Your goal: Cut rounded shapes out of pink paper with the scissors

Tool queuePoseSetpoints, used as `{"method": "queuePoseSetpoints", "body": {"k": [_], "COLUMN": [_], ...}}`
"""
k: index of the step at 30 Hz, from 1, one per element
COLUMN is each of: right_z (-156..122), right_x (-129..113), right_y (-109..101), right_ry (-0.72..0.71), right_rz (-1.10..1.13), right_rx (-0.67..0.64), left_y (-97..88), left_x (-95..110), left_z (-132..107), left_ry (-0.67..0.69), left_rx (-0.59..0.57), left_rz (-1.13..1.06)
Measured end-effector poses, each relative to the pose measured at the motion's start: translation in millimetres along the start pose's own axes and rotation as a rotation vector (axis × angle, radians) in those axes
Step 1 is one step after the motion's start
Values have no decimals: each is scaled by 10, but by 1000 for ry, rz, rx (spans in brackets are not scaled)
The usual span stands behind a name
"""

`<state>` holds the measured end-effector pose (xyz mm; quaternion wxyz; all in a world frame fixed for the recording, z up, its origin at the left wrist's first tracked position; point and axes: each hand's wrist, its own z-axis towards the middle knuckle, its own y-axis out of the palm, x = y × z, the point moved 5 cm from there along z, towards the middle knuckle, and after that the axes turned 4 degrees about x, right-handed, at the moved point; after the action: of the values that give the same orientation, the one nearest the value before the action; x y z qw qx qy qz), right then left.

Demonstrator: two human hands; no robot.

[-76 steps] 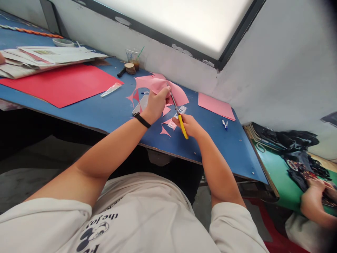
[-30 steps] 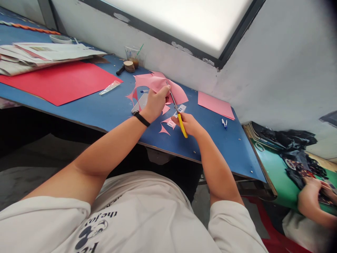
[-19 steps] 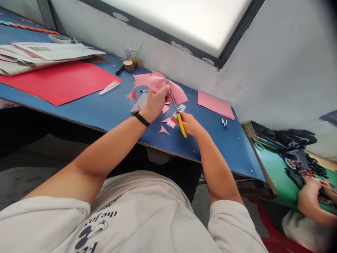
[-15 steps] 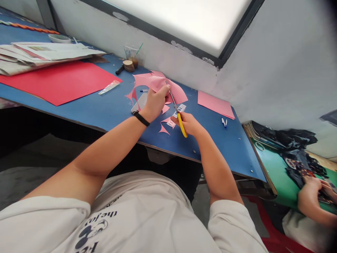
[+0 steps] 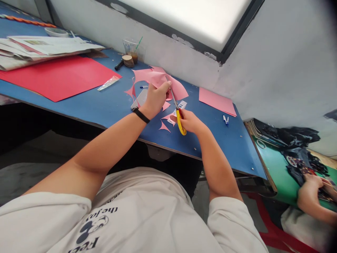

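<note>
My left hand [image 5: 156,97] pinches a sheet of pink paper [image 5: 179,88] by its near edge, above the blue table [image 5: 119,111]. The paper's left part is cut into curved outlines. In my right hand [image 5: 190,121] are yellow-handled scissors [image 5: 181,123], with my fingers closed round the handles. Their blades point away from me and reach the paper just beside my left thumb. Below the hands lie small pink scraps [image 5: 164,126] and a white printed strip [image 5: 182,104]. A grey flat object [image 5: 142,98] is partly hidden behind my left hand.
Left, newspapers [image 5: 52,45] lie over a red sheet [image 5: 65,79]. A plastic cup [image 5: 131,47] and a round wood piece [image 5: 127,60] stand near the wall. Pink sheets [image 5: 217,101] and a blue-white pen-like item [image 5: 225,120] are right. Another person's hands [image 5: 313,189] work at a green table [image 5: 284,182].
The scissors have turned slightly, their handles shifting a little left, and the blades look more closed. My left hand keeps its hold on the pink paper. The whole view has shifted slightly.
</note>
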<state>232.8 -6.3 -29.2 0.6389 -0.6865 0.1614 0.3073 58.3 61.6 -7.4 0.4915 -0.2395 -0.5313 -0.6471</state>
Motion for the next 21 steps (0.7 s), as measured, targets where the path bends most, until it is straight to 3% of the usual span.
{"method": "queuePoseSetpoints", "body": {"k": [14, 21], "right_z": [-25, -22], "right_x": [-55, -46], "right_y": [-2, 2], "right_ry": [7, 34], "right_rz": [26, 4], "right_rx": [12, 6], "left_y": [13, -15], "left_x": [55, -23], "left_z": [-17, 27], "left_ry": [34, 54], "left_rx": [-29, -10], "left_rz": [56, 56]}}
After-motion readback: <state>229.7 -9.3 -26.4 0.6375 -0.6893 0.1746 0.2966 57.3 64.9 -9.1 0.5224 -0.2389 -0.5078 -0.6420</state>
